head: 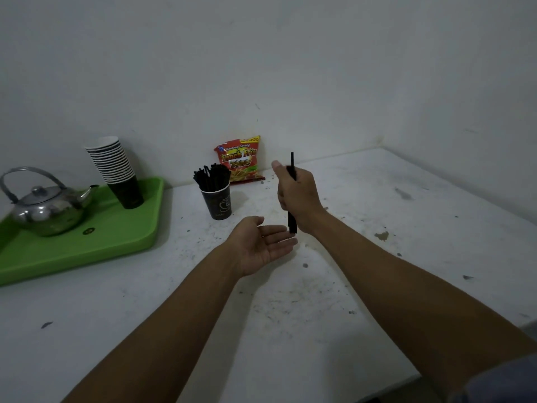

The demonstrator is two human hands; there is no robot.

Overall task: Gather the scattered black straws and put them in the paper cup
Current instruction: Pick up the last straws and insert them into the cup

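A: Head view: right hand [296,196] grips upright black straws [292,225]; status of left hand [263,242]?
B: Spread, palm up, fingertips touching the straws' lower ends. Paper cup [219,203], left of the hands on the table [377,228], holds more straws.

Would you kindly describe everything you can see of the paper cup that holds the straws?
The paper cup is dark, nearly black, with a faint pale cup drawing and small print on its side. It stands upright on the white table, right of the green tray and apart from it, in front of the red snack bag. A bundle of black straws sticks out of its open top. Neither hand touches it.
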